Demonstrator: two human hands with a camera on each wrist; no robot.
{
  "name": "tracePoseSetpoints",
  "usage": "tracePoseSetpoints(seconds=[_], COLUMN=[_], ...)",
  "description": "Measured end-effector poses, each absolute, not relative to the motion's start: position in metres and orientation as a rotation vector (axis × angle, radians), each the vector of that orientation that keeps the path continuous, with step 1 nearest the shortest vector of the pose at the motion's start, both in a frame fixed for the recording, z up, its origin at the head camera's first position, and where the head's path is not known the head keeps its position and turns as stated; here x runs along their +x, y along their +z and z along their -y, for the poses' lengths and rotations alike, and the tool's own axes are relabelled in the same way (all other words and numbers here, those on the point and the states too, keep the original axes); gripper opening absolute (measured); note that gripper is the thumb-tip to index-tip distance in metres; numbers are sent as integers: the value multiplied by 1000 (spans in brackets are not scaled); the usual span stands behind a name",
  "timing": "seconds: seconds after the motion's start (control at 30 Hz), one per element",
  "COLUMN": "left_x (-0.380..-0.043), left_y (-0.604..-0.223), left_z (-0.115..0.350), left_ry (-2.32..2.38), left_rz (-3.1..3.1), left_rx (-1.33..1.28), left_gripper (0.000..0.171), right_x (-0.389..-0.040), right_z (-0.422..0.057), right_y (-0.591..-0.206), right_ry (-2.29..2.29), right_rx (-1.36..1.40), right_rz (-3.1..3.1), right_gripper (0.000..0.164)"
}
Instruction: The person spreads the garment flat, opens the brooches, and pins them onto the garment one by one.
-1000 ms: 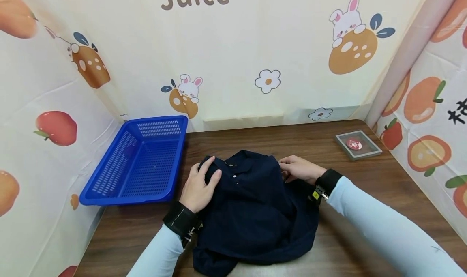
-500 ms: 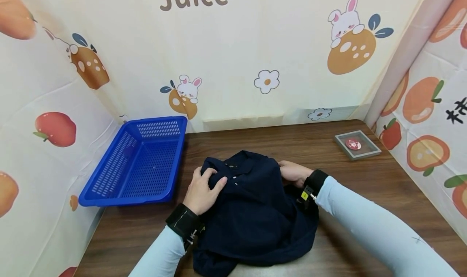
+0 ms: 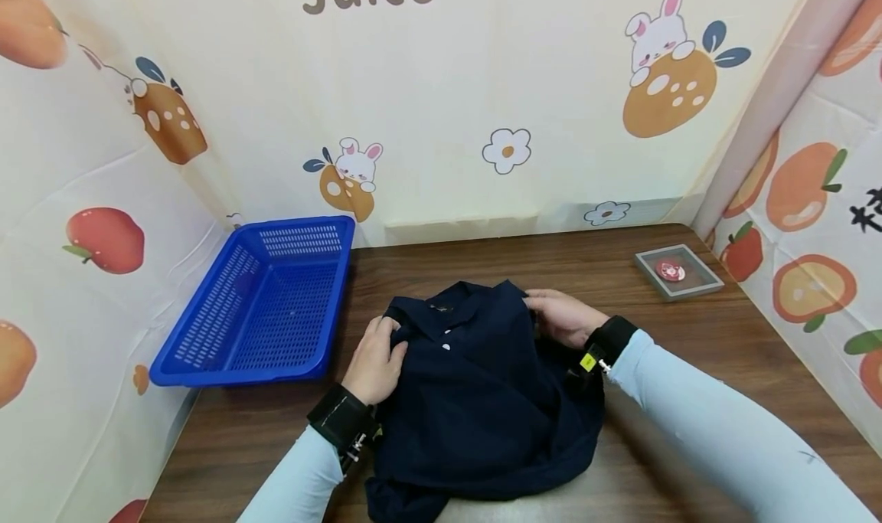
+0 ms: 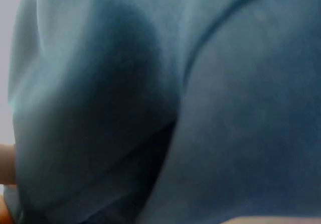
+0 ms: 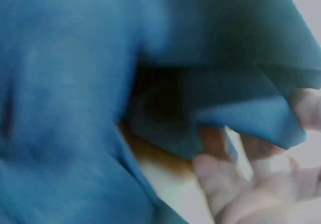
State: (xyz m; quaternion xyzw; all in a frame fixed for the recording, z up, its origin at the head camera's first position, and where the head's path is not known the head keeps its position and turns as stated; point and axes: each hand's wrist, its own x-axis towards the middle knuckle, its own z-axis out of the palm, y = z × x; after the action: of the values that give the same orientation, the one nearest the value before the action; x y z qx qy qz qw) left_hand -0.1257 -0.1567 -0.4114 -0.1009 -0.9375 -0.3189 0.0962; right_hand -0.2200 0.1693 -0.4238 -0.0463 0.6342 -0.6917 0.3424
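A navy collared shirt (image 3: pixel 475 400) with white buttons lies front up on the table in the head view, its collar at the far end. My left hand (image 3: pixel 374 361) grips the shirt's left shoulder edge, fingers curled at the cloth. At the opposite shoulder my right hand (image 3: pixel 565 318) pinches the fabric edge. The right wrist view shows the fingers (image 5: pixel 220 184) of that hand at a folded corner of the shirt. Blue cloth (image 4: pixel 241 113) fills most of the left wrist view, hiding nearly all of the left hand.
A blue perforated basket (image 3: pixel 320 358) stands on the table's left side. Toward the back right is a small grey-framed clear box (image 3: pixel 710 284) with a red round piece. Printed curtains (image 3: pixel 441 86) enclose the brown wooden table (image 3: pixel 427 266) at the back and sides.
The shirt's shoulders and collar have been drawn straighter and flatter. My left thumb has shifted to the shirt's edge, and the right hand has moved inward, then back outward.
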Motion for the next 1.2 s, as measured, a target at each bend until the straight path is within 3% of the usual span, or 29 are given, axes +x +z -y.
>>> tracePoseSetpoints(seconds=[0.17,0.23,0.4,0.57,0.97,1.2], left_x=[-126,-125,-122,-123,-129,-129], left_y=[-399,-393,-373,-356,-314,-298], left_z=[160,160,160,163,177,184], left_ry=[-951,-950,-952,-942,-898,-894], left_rz=[2691,2685,2668,2604,2500,2453], left_rx=[-417,-438,-456,-499,-525,-529], left_gripper=[20,26,42,49,56,54], right_x=[-218,-217,-211,-202,-164,-132], right_z=[-188,-195,-215,-232,-248,-247], right_y=[-400,-392,-370,-349,-287,-252], right_ry=[-1882,-1915,-2006,-2080,-1553,-1319], right_rx=[-214,-274,-433,-614,-938,-1071], right_rz=[-1615,-1645,-1757,-1847,-2625,-2870], right_gripper=[52,50,23,14,10,22])
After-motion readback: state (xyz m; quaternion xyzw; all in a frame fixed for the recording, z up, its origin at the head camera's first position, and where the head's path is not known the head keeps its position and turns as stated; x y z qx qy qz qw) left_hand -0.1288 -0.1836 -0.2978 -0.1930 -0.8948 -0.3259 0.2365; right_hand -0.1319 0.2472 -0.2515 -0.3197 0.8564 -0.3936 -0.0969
